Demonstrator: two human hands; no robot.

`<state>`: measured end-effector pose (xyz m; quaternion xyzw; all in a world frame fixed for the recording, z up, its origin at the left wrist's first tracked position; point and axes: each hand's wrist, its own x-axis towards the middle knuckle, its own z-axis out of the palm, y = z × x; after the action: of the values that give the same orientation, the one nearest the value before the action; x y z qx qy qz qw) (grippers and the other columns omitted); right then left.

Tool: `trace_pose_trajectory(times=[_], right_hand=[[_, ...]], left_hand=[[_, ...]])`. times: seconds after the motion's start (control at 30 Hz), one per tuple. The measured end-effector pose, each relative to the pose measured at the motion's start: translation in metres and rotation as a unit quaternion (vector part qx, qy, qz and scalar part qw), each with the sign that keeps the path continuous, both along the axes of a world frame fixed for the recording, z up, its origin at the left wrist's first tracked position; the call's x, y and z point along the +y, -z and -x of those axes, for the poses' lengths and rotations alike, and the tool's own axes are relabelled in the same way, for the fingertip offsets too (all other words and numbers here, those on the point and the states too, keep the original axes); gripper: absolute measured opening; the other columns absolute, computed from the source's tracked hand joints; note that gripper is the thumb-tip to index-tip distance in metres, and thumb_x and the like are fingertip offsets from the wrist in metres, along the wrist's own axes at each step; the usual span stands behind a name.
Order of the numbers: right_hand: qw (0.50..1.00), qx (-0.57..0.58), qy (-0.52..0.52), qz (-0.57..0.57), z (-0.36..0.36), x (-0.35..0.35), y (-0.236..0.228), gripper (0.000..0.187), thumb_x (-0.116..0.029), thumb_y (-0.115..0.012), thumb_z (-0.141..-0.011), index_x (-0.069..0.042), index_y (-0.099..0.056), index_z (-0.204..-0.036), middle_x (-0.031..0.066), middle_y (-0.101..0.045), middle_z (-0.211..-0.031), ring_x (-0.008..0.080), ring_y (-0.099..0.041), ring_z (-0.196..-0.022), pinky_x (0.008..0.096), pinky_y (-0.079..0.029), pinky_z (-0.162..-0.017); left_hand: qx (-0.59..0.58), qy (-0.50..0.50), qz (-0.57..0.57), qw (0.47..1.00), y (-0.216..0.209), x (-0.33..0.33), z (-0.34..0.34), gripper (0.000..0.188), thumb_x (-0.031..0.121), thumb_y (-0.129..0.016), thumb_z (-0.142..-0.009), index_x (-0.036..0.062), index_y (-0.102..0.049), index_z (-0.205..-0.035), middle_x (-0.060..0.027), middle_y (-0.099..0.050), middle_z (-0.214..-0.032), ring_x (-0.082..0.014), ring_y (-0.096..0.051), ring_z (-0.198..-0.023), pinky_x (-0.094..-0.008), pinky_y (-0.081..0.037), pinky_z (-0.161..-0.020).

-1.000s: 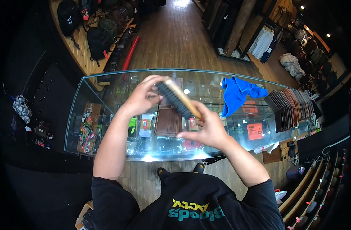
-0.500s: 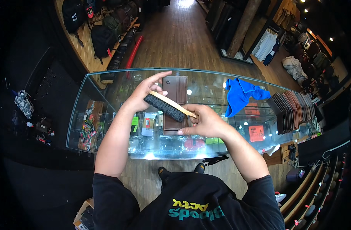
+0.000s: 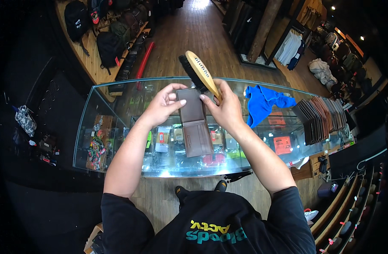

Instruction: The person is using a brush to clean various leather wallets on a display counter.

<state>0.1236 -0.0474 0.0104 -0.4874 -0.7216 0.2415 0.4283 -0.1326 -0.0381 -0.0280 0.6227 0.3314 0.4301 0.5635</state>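
An opened brown leather wallet (image 3: pixel 198 137) hangs over the glass counter, its far end between my hands and its near flap with card slots toward me. My left hand (image 3: pixel 163 106) pinches the wallet's far left corner, thumb on top. With my right hand (image 3: pixel 227 108) I grip the handle of a wooden brush (image 3: pixel 199 67); its black bristles point left, beyond the wallet. The right thumb also presses on the wallet's far right edge. What the fingers do beneath the wallet is hidden.
The glass display counter (image 3: pixel 160 168) spans in front of me with goods inside. On its right lie a crumpled blue cloth (image 3: pixel 263 103) and a row of several brown and black wallets (image 3: pixel 318 120). Backpacks (image 3: pixel 107 48) hang at the far left; clothes (image 3: pixel 289 48) stand at the far right.
The wallet has been taken up off the counter and now shows a different face, with card slots. My right hand has swung the brush up and away, its wooden back now showing.
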Motion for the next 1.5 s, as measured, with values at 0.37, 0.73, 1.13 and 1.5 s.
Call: trace_pose_trajectory(times=[0.37, 0.73, 1.13, 1.5], right_hand=[[0.918, -0.277, -0.026, -0.281, -0.083, -0.002, -0.010, 0.048, -0.016, -0.087, -0.095, -0.023, -0.080, -0.142, 0.0106, -0.069, -0.076, 0.0262, -0.064, -0.061, 0.0415, -0.052, -0.058], [0.950, -0.157, -0.019, -0.269, -0.080, -0.009, 0.000, 0.047, -0.013, -0.087, -0.096, -0.020, -0.080, -0.142, 0.0091, -0.072, -0.078, 0.0224, -0.065, -0.060, 0.0369, -0.050, -0.056], [0.974, -0.188, 0.040, -0.117, -0.121, -0.030, -0.003, 0.043, -0.016, -0.085, -0.099, -0.017, -0.080, -0.142, 0.0159, -0.083, -0.104, 0.0258, -0.081, -0.081, 0.0387, -0.062, -0.070], [0.929, -0.243, -0.280, 0.004, -0.088, -0.048, -0.017, 0.041, -0.020, -0.085, -0.098, -0.017, -0.082, -0.139, 0.0153, -0.084, -0.121, 0.0322, -0.084, -0.097, 0.0386, -0.066, -0.083]], left_hand=[[0.026, -0.003, 0.098, 0.995, -0.012, 0.005, 0.009, 0.047, 0.023, -0.065, -0.116, 0.0174, -0.057, -0.162, -0.0003, -0.082, -0.118, -0.0076, -0.076, -0.108, -0.0281, -0.062, -0.091], [0.039, -0.027, 0.073, 0.996, -0.004, 0.003, 0.003, 0.044, 0.018, -0.064, -0.116, 0.0147, -0.060, -0.160, -0.0019, -0.081, -0.122, -0.0077, -0.076, -0.105, -0.0263, -0.062, -0.089], [0.025, -0.084, -0.012, 0.996, -0.021, -0.002, 0.014, 0.042, 0.017, -0.063, -0.116, 0.0124, -0.062, -0.158, -0.0020, -0.083, -0.117, -0.0071, -0.076, -0.104, -0.0253, -0.059, -0.083], [0.038, -0.040, -0.009, 0.998, -0.015, -0.005, -0.001, 0.042, 0.010, -0.059, -0.117, 0.0106, -0.059, -0.159, -0.0022, -0.080, -0.113, -0.0086, -0.074, -0.106, -0.0302, -0.063, -0.089]])
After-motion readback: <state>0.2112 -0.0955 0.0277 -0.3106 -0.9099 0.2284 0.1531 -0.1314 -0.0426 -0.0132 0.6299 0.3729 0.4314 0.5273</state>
